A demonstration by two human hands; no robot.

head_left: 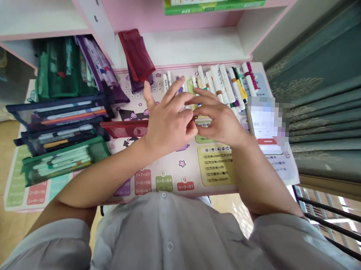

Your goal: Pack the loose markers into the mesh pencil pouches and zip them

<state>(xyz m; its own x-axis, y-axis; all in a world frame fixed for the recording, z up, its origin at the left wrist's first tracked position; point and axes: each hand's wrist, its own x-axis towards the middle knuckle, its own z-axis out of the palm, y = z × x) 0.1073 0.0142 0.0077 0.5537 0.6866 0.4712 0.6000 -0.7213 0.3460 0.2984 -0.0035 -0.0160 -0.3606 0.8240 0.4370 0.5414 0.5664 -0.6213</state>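
The surface (165, 161) is carrying a row of markers (227, 84) at its far side. Nearer, the left hand (169, 124) is fanning its outer fingers, its thumb and forefinger bending in narrowly toward the right hand (220, 119), whose fingers are curving close. The red pouch (123, 128) is sticking out leftward from behind the left hand; whether either hand's fingers are gripping it, I cannot tell. A brown bit (195, 117) is showing between both hands' fingertips.

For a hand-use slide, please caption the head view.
Left hand and right hand close together above a printed desktop, with a red pouch, loose markers and filled mesh pouches nearby.
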